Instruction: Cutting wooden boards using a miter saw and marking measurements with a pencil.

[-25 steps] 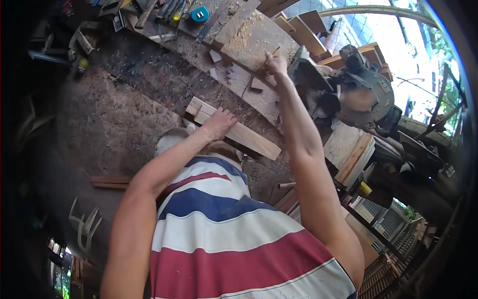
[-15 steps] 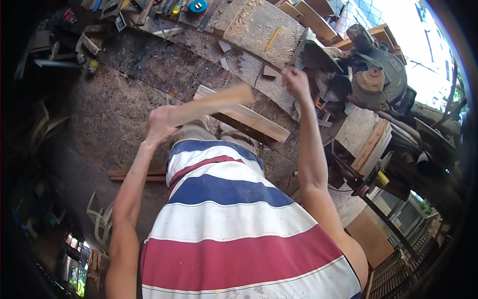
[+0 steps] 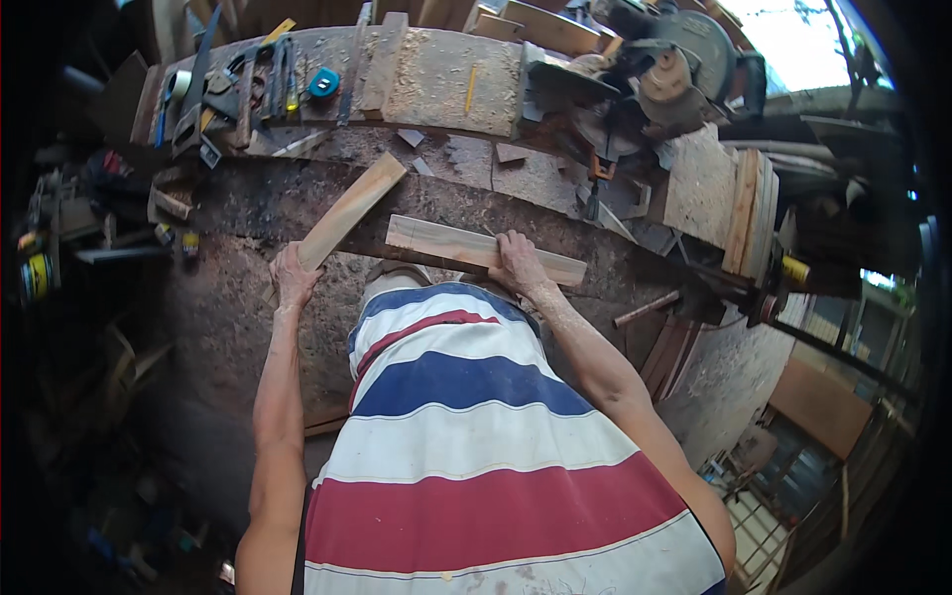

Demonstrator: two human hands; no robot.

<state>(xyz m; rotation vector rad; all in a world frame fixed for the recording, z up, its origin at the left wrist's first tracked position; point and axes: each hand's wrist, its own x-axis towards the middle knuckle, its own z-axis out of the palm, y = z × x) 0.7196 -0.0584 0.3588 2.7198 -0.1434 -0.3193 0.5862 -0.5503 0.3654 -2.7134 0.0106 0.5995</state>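
My left hand (image 3: 294,276) is closed round the lower end of a short wooden board (image 3: 355,204), which slants up and to the right in front of me. A second pale board (image 3: 441,238) lies crosswise just beyond my shoes. On its right part rests my right hand (image 3: 518,262), fingers bent over the upper edge and gripping it. The two boards are apart, with a small gap between them. The underside of my right hand's grip is hidden.
Beyond the boards runs a dusty workbench (image 3: 436,84) with a pencil (image 3: 470,89), a blue tape measure (image 3: 322,82) and several hand tools. A miter saw (image 3: 674,79) stands at the far right, near stacked boards (image 3: 751,213). Small offcuts (image 3: 511,153) lie along the bench's near side.
My right hand has come down from beside the saw onto the crosswise board. The board in my left hand has swung to a steeper slant. The view has shifted, showing more bench at left.
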